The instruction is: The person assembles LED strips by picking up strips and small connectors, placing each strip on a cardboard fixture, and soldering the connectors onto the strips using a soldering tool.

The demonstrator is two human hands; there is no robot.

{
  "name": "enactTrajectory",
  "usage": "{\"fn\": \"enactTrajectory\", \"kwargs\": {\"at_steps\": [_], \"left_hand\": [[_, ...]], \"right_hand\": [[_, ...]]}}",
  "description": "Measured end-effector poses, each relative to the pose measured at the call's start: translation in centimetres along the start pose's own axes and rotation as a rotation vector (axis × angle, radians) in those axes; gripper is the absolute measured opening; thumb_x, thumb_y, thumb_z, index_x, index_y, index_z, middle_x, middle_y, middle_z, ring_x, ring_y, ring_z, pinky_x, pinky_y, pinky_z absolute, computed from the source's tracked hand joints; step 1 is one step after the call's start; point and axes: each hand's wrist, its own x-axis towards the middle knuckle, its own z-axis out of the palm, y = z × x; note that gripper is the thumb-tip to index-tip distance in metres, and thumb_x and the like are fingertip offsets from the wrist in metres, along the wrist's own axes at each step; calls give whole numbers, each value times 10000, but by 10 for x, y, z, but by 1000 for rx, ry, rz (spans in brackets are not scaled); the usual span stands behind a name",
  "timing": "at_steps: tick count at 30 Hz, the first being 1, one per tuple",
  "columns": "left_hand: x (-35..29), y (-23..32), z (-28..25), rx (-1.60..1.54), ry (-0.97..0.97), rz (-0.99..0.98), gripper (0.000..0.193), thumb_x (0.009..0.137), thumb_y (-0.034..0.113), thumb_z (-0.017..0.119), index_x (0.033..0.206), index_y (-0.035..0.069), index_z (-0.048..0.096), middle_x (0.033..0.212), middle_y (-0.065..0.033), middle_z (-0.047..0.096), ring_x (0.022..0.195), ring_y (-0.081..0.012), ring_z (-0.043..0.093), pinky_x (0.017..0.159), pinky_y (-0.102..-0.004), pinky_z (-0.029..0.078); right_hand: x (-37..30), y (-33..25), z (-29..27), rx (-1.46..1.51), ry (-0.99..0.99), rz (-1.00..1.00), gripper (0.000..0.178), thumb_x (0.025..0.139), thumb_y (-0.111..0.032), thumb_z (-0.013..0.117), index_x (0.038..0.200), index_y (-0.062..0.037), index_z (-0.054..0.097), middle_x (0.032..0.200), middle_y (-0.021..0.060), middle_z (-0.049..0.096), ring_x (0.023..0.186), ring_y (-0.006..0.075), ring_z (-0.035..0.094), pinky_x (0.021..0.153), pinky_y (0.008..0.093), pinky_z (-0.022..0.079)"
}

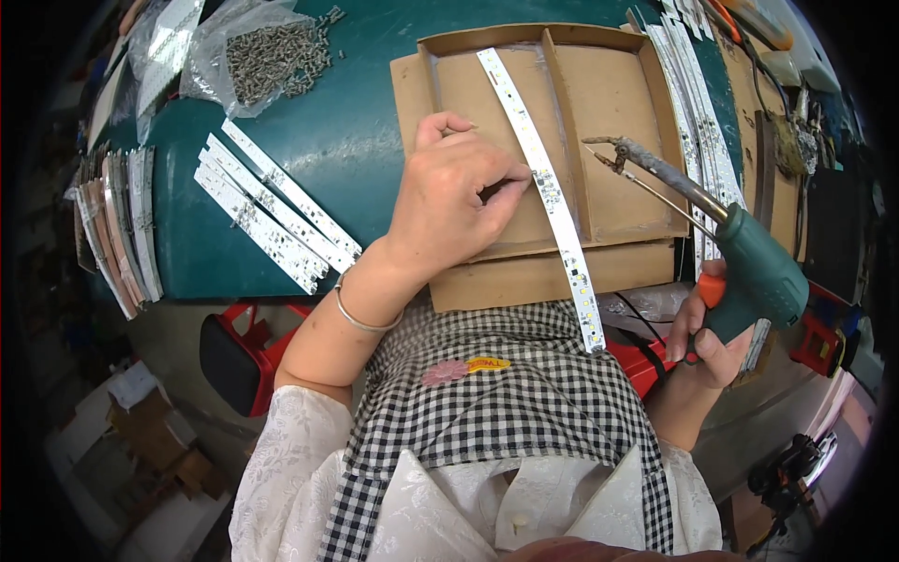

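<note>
Green table (328, 122); LED strip (552, 201) runs far-left to near-right.

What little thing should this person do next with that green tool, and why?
I'd probably bring the green soldering gun's tip left, toward the small parts midway along the white strip: the left hand has its fingers at the strip's edge there, while the right hand holds the gun with its tip apart from the strip.

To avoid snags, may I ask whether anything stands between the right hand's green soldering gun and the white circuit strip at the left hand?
A brown, upright cardboard divider lies between the soldering tip and strip; the tip's height is unclear.
</note>
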Motion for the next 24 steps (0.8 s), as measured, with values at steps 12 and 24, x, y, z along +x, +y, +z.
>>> {"fn": "enactTrajectory", "kwargs": {"at_steps": [12, 24], "left_hand": [[1, 1, -4, 13, -36, -17, 92, 682, 17, 748, 734, 71, 695, 627, -40, 634, 620, -198, 592, 869, -369, 426], [-1, 45, -36, 273, -141, 46, 207, 652, 29, 791, 816, 76, 675, 889, -45, 705, 838, -213, 659, 913, -426, 456]], "right_hand": [[-2, 1, -3, 31, 6, 9, 769, 738, -120, 773, 1324, 139, 346, 782, 123, 534, 471, 174, 536, 412, 258, 454], [-4, -3, -5, 37, 43, -70, 735, 763, -98, 755, 1325, 140, 346, 781, 108, 537, 480, 169, 544, 425, 262, 465]]}}
